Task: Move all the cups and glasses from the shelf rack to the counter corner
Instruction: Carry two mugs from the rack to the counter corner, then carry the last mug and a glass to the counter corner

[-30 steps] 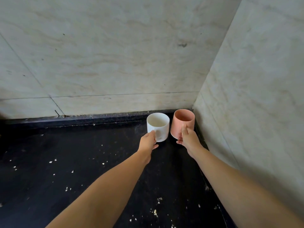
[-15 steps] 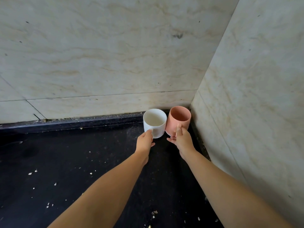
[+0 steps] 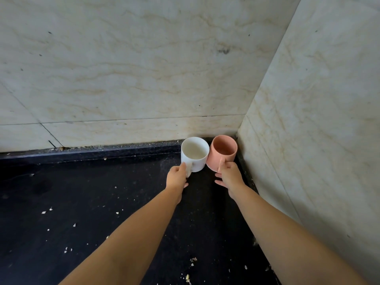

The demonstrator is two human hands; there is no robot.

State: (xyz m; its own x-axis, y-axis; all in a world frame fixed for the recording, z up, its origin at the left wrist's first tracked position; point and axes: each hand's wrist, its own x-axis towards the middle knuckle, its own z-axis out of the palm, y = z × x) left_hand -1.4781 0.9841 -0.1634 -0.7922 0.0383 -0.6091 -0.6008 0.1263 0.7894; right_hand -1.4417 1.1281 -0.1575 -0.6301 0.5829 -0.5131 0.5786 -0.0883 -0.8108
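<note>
A white cup point(image 3: 197, 159) and a pink cup point(image 3: 223, 153) stand side by side, touching, in the far right corner of the black counter point(image 3: 82, 202). Both are upright with their mouths open to me and look empty. My left hand point(image 3: 177, 177) grips the white cup's handle on its near side. My right hand point(image 3: 229, 174) holds the pink cup's handle, thumb on top; the pink cup looks slightly tilted toward me. The shelf rack is out of view.
Pale marble walls point(image 3: 144, 79) meet at the corner right behind the cups; the right wall point(image 3: 318, 140) runs close beside my right arm. White crumbs point(image 3: 67, 249) are scattered over the dark counter.
Both hands have pushed the two cups farther back into the corner, closer to the walls. The cups now touch each other.
</note>
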